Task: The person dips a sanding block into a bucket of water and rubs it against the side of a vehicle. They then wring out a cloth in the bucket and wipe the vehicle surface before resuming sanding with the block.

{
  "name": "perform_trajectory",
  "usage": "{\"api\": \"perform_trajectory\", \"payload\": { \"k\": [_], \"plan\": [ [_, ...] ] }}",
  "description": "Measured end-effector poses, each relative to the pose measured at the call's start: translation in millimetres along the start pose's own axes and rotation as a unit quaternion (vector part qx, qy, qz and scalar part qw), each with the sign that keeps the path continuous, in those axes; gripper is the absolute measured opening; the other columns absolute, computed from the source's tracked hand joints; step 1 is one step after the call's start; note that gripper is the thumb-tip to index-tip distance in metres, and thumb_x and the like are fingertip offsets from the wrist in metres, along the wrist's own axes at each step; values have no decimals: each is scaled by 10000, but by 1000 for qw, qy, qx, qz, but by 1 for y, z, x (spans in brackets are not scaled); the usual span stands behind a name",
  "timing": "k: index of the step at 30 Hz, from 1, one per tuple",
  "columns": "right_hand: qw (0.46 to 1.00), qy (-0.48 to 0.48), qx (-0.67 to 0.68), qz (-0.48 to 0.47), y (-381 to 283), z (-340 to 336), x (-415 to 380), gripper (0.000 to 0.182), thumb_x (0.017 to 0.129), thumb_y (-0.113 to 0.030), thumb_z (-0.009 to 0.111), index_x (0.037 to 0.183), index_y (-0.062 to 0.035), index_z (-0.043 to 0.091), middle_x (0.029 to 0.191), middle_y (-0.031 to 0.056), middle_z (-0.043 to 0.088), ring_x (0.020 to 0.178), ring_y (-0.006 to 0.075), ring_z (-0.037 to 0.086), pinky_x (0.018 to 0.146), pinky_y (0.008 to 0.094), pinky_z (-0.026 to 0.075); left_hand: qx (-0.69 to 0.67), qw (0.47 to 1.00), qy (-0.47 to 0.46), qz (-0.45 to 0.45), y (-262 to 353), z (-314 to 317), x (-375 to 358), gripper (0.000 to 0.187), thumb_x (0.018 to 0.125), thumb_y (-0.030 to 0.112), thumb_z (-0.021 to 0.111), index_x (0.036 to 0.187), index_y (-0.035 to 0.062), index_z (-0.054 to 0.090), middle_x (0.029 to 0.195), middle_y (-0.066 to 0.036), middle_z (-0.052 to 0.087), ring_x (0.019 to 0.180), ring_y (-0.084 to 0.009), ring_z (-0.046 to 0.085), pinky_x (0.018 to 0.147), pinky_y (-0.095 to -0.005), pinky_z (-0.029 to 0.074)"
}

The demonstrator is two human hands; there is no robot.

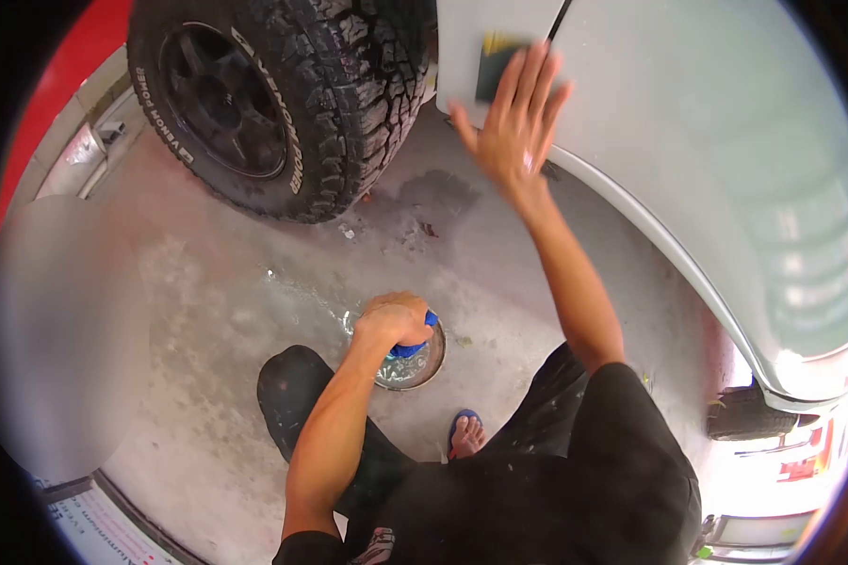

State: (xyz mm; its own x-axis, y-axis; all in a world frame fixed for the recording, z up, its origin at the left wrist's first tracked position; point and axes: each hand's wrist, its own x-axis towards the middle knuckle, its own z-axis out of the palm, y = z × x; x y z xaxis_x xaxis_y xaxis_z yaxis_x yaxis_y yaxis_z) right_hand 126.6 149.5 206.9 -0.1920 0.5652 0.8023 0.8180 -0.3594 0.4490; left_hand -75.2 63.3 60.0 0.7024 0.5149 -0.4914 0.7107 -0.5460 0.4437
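My left hand [393, 320] is closed around a bunched blue cloth [408, 350]. It is over a round, shallow pan [442, 363] of water on the floor. My right hand [523, 118] lies flat with spread fingers against the pale grey vehicle panel [650, 104]. Its fingers overlap the right side of a dark flat pad [489, 75], whose upper edge has a yellow strip. The fingers cover part of this pad, so I cannot make out its exact kind.
A big black off-road tyre [367, 104] stands at the upper left. Wet patches mark the concrete floor [207, 301]. A curved trim edge [674, 226] runs along the panel's lower side. My foot in a blue sandal [466, 433] is near the pan. Another wheel [749, 414] shows at right.
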Motion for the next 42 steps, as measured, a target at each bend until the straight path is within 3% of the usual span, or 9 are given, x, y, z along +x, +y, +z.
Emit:
{"api": "perform_trajectory", "payload": {
  "k": [3,7,14,18,23,30,34,40,42],
  "plan": [
    [999,-26,13,-38,3,29,-56,1181,921,-770,562,1556,187,288,1720,336,78,1615,472,-14,1272,627,-38,15,1000,-18,-3,-3,3,4,401,895,303,690,1180,34,774,1235,-195,747,1183,-342,711,1024,-421,545],
    [994,63,91,22,-2,-14,47,1196,927,-770,549,1557,204,256,1696,386,75,1600,514,-27,1270,628,-40,23,999,-32,-21,-6,5,10,420,895,309,692,1192,22,767,1258,-202,737,1200,-344,704,1049,-429,532],
    [999,-15,39,-31,-8,45,-73,1240,915,-807,534,1530,236,263,1695,386,80,1598,510,-64,1272,615,-75,5,1000,-10,-2,-6,-2,2,385,902,273,678,1184,29,772,1263,-194,738,1215,-334,699,1053,-425,531],
    [997,71,32,1,-16,-2,39,1218,890,-804,578,1534,196,314,1684,397,103,1588,546,9,1284,599,-12,13,998,-41,-36,0,-4,-6,390,909,295,682,1183,32,772,1270,-195,734,1214,-339,697,1045,-437,536],
    [994,-64,44,-82,-9,55,-72,1012,894,-757,595,1557,-1,475,1702,148,337,1582,333,280,1295,484,148,11,1000,-23,-6,4,1,-17,376,908,289,682,1161,30,779,1271,-200,733,1196,-339,705,1029,-433,545],
    [994,29,19,-105,-19,-6,54,999,928,-659,623,1594,45,380,1735,186,245,1633,337,146,1305,492,104,17,1000,-13,-10,4,10,-8,357,878,244,683,1139,24,787,1228,-210,745,1164,-347,720,1015,-431,554],
    [968,-26,-92,-232,8,58,-68,890,964,-577,616,1600,6,399,1712,179,303,1616,293,210,1303,494,107,0,1000,-11,8,8,-5,-12,351,877,231,674,1135,23,789,1219,-211,747,1168,-343,720,1017,-432,551],
    [998,9,11,-63,-28,-20,72,875,950,-606,606,1617,-76,411,1741,73,277,1608,253,237,1298,479,170,15,1000,-3,6,1,4,3,384,878,265,690,1174,38,781,1239,-210,740,1179,-354,713,1032,-432,541],
    [994,0,-33,-100,-21,8,21,892,962,-628,579,1622,-58,393,1745,93,263,1611,262,230,1304,475,147,17,1000,-12,12,6,-4,1,393,881,270,690,1193,46,776,1250,-208,737,1182,-349,713,1035,-426,540]
  ]
}}
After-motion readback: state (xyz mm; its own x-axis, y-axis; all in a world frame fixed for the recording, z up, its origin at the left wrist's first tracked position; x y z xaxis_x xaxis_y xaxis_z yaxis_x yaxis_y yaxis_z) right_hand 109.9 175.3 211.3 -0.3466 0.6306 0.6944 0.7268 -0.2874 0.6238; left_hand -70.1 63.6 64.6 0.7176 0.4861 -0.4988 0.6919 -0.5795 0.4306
